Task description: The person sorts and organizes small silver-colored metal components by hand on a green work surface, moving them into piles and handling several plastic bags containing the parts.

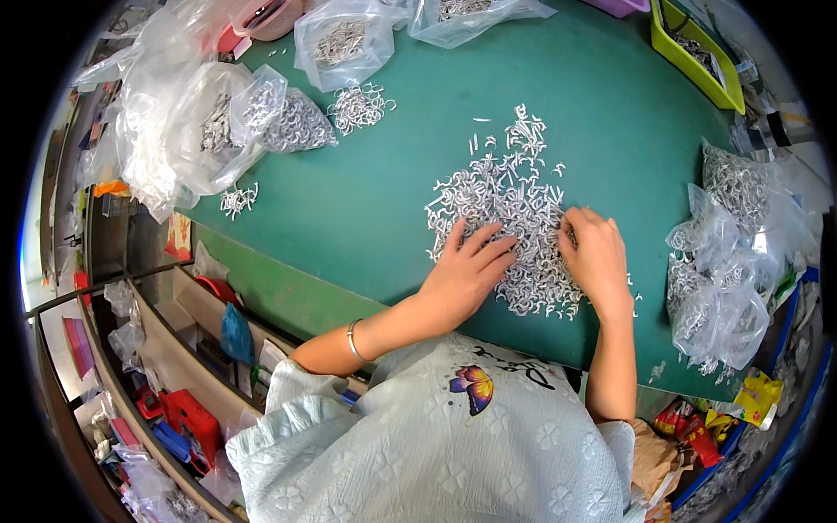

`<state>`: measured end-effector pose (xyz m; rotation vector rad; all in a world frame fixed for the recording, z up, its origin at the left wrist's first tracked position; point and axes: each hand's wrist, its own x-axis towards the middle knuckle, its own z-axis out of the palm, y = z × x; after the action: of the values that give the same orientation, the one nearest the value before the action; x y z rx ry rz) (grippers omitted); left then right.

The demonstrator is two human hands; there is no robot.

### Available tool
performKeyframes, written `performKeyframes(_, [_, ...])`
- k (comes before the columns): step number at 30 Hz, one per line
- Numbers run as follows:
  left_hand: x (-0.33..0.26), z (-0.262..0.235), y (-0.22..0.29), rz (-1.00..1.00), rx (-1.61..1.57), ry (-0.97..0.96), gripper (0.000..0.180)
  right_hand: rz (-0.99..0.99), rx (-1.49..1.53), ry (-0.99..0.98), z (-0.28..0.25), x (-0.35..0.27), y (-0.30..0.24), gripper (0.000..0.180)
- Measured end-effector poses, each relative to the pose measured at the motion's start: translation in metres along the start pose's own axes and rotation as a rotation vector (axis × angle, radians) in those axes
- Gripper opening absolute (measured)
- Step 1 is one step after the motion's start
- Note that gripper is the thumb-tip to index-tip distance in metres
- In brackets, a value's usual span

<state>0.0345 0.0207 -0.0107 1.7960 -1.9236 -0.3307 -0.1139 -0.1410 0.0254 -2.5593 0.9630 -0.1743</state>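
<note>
A wide heap of small silvery curved metal pieces [532, 261] lies on the green tabletop in front of me. My left hand [469, 268] rests on the heap's near left side, fingers spread and touching the pieces. At the heap's right edge is my right hand [595, 248], its fingers curled in and the thumb close to the forefinger. Whatever sits between those fingertips is too small or too hidden to name. Beyond the heap, a thin trail of pieces [526, 131] runs away from me, with a few straight silvery strips [475, 142] beside it.
Clear plastic bags of metal pieces [296, 122] stand at the far left, near a smaller pile [359, 108]. More filled bags [719, 270] line the right edge. A yellow-green bin [697, 54] sits at the far right. Below the table's left edge are shelves with a red case [190, 423].
</note>
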Motion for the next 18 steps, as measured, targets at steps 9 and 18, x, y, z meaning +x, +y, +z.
performKeyframes(9, [0.002,-0.008,0.001,-0.017,0.104,-0.056,0.064,-0.100,0.035,0.027,0.021,-0.058,-0.026,0.062])
performKeyframes(18, [0.037,0.002,-0.051,0.068,0.191,0.050,0.058,-0.205,-0.017,0.093,0.050,-0.019,-0.008,0.067])
